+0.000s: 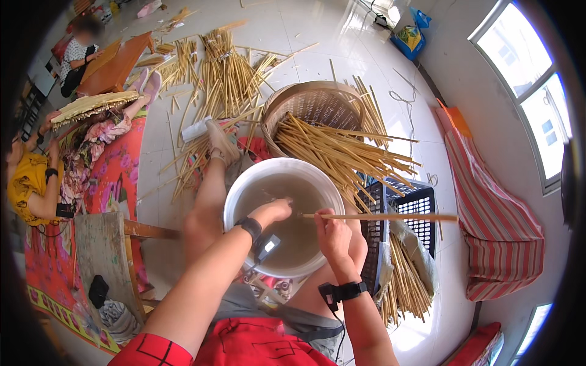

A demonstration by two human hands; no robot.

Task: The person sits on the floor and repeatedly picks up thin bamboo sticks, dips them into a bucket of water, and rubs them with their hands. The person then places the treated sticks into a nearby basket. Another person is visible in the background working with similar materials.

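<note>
A white bucket (329,183) of murky brownish water stands between my knees. My left hand (278,210) reaches over the water from the left, its fingers curled together and pointing down at the surface. What those fingers hold, if anything, is hidden. At the bucket's right side, my right hand (332,235) is closed around a long tan plant stalk (397,217). One end of the stalk lies over the water near my left hand, and the other sticks out far to the right, past the rim. Each wrist wears a black band with a small device.
Beyond the bucket, a woven basket (287,104) holds many stalks (342,149) jutting right. A dark plastic crate (421,210) and more stalks (406,280) lie to the right. Bundles (226,76) cover the far floor. A wooden chair (101,256) and a seated person (36,183) are left.
</note>
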